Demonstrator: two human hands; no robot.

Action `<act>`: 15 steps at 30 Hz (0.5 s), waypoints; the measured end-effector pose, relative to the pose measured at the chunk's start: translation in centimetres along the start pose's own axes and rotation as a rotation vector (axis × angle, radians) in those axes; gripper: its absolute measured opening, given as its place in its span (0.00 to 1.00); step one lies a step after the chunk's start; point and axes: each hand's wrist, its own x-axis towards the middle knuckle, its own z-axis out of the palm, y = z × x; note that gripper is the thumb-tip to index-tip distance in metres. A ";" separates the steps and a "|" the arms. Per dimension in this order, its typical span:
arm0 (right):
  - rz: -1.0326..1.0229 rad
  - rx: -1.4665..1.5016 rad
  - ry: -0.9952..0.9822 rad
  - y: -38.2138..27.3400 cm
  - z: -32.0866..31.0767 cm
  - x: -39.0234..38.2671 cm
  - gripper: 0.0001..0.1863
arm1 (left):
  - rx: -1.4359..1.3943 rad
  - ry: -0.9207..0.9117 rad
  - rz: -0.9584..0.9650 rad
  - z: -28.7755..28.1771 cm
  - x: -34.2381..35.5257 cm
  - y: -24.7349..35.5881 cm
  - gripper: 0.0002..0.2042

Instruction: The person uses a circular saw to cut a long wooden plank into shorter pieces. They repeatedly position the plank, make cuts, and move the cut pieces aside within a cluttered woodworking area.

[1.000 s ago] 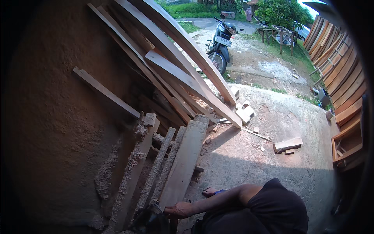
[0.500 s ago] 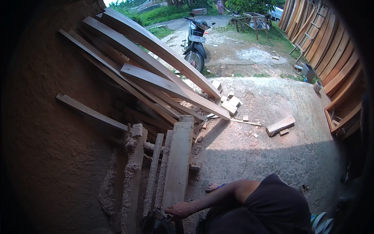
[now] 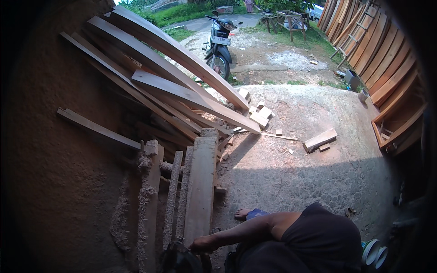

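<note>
My right hand (image 3: pixel 203 244) is at the bottom of the view, its fingers curled at the side of a dark power tool (image 3: pixel 178 258) that looks like a power planer. The lower edge cuts off much of the tool, and shade hides its details. It sits at the near end of a thick pale plank (image 3: pixel 201 182), which lies lengthwise away from me. My right forearm (image 3: pixel 241 231) reaches in from the right. To the plank's left run narrower shavings-covered strips (image 3: pixel 172 198) and a board (image 3: pixel 150 204) heaped with curly wood shavings (image 3: pixel 144 200). My left hand does not show.
Long beams (image 3: pixel 195 98) lean at the left, beside a rough wall (image 3: pixel 41 159). Offcuts (image 3: pixel 259 117) and a short block (image 3: pixel 320 140) lie on the concrete floor (image 3: pixel 282 182). A motorbike (image 3: pixel 220 45) stands beyond. Boards and a ladder (image 3: pixel 357 34) line the right.
The whole view has shifted slightly, so the scene sits a little further left and higher. My right hand's fingers look more curled in beside the tool; the planks lie as before.
</note>
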 end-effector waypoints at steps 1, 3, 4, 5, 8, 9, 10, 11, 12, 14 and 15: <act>0.209 0.137 -0.006 -0.3 0.0 0.1 0.19 | -0.006 0.001 -0.002 -0.1 0.0 -0.1 0.32; 0.293 -0.013 0.080 -0.8 0.0 -0.4 0.19 | -0.002 -0.002 -0.003 -0.4 0.0 -0.2 0.32; 0.159 -0.299 0.168 -1.0 -0.1 -0.9 0.19 | -0.009 0.000 -0.003 -0.4 0.0 -0.3 0.32; 0.053 -0.588 0.203 -1.2 -0.3 -1.2 0.20 | -0.004 0.000 -0.003 -0.7 0.1 -0.3 0.32; -0.312 -0.903 0.127 -1.0 -1.7 -1.7 0.21 | -0.009 -0.002 -0.004 -1.1 0.2 -0.5 0.32; -0.415 -1.020 0.112 -0.8 -2.4 -1.1 0.17 | -0.010 0.000 -0.005 -1.3 0.2 -0.6 0.32; -0.478 -1.049 0.091 -0.6 -2.9 -0.9 0.17 | -0.013 -0.001 -0.006 -1.4 0.2 -0.8 0.32; -0.543 -1.077 0.071 -0.4 -3.3 -0.6 0.16 | -0.012 0.001 -0.005 -1.5 0.2 -0.8 0.32; -0.572 -1.121 0.034 -0.3 -3.4 -0.4 0.16 | -0.014 0.001 -0.004 -1.7 0.2 -0.9 0.32; -0.576 -1.087 0.069 0.1 -3.3 -0.3 0.15 | -0.020 0.004 -0.004 -2.0 0.1 -1.0 0.32; -0.548 -1.071 0.074 0.1 -3.1 -0.4 0.15 | -0.024 0.005 -0.004 -2.1 0.1 -1.1 0.32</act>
